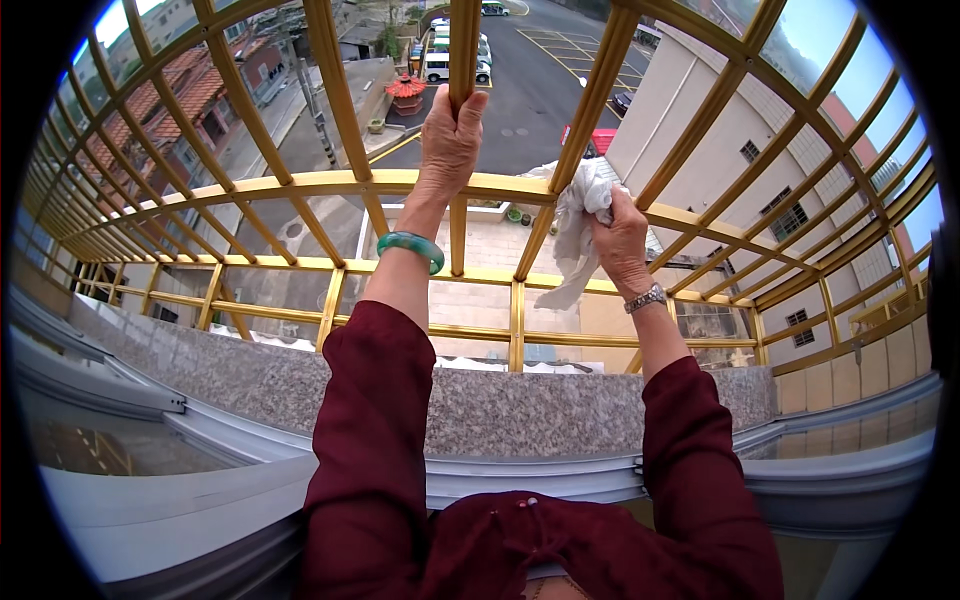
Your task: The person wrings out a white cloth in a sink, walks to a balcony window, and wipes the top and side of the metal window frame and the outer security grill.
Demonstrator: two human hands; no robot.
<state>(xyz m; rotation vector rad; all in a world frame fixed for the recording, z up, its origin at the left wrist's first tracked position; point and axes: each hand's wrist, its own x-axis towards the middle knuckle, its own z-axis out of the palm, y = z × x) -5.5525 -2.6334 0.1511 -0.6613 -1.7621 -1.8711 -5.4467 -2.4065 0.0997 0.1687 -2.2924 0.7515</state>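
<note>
My left hand [452, 142], with a green bangle on the wrist, grips a gold-coloured metal bar [465, 45] of a window cage just above a curved crossbar [405, 180]. Bunched in my right hand [621, 238] is a white cloth [583, 199], pressed against a slanting bar [585, 112] beside the crossbar. Part of the cloth shows behind that bar, and a loose end hangs down over the lower rail. A metal watch is on my right wrist.
A speckled stone sill [540, 409] lies inside the cage, with a sliding window frame [532, 476] nearer my body. Lower gold rails [570, 340] cross above the sill. Far below the bars are a paved yard, parked vehicles and a road; a pale building [697, 142] stands at the right.
</note>
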